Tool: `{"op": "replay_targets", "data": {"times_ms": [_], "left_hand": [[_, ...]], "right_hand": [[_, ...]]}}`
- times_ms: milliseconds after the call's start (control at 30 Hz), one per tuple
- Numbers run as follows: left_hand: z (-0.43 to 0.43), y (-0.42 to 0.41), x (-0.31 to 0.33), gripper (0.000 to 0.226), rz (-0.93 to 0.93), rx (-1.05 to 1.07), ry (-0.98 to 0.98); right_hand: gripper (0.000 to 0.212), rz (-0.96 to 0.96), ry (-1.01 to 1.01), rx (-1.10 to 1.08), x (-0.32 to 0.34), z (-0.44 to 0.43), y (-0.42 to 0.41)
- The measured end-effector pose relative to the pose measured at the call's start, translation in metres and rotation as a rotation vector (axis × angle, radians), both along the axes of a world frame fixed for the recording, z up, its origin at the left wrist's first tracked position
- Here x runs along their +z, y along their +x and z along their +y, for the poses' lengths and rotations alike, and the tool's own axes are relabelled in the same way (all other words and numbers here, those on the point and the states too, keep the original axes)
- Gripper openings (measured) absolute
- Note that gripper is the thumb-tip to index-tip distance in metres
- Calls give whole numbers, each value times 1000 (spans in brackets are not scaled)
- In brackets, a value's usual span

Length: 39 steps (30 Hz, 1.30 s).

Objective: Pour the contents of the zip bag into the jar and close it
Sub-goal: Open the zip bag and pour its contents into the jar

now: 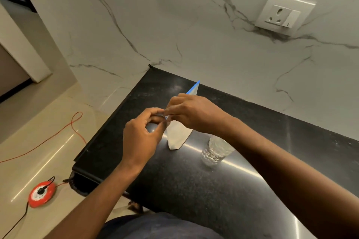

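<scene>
A zip bag [178, 136] with a blue zip strip and white contents stands upright on the black countertop [194, 190]. My left hand [142, 137] and my right hand [191, 112] both pinch the bag's top edge at its near end, fingertips close together. A clear textured glass jar [216, 152] stands on the counter just right of the bag, partly hidden under my right forearm. I cannot tell whether the jar has a lid on it.
A marble wall with a socket [284, 14] rises behind the counter. The counter's left edge drops to a tiled floor with a red extension reel [41, 194] and an orange cable [64, 132].
</scene>
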<state>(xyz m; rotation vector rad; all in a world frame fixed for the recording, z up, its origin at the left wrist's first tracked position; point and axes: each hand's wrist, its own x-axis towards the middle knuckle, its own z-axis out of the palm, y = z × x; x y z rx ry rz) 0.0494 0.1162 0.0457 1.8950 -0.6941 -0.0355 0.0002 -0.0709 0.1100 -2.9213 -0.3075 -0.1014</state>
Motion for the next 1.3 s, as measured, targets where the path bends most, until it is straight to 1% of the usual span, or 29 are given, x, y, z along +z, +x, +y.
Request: {"op": "replay_targets", "data": {"times_ms": [133, 200, 267, 400, 533, 600, 733, 867, 967, 1100, 1233, 1300], "left_hand": [[4, -2, -9, 36, -41, 85, 79], [4, -2, -12, 38, -45, 97, 85], [3, 0, -11, 38, -30, 76, 72], [-1, 8, -5, 27, 0, -1, 36], [1, 12, -3, 44, 72, -34, -31], [0, 12, -3, 45, 78, -36, -38], [-5, 17, -7, 34, -28, -28, 1], [-9, 15, -11, 33, -135, -6, 20], [-9, 14, -11, 38, -154, -2, 1], [-5, 19, -11, 32, -152, -7, -35], [-1, 23, -15, 38, -135, 6, -37], [-2, 23, -15, 37, -143, -7, -38]], "right_hand": [[27, 19, -4, 46, 2, -4, 2], [27, 34, 4, 50, 5, -8, 3], [28, 52, -9, 44, 7, -12, 5], [30, 75, -58, 18, 11, -14, 8], [31, 83, -89, 21, 15, -13, 9], [31, 65, -119, 25, 15, -12, 9], [32, 32, -159, 33, 15, -11, 7], [36, 24, -219, 36, 16, -15, 7], [38, 34, -268, 37, 17, -26, 8], [34, 34, -336, -26, 16, -62, 8], [30, 41, -377, -154, 19, -99, 5], [29, 34, -381, -183, 18, -109, 5]]}}
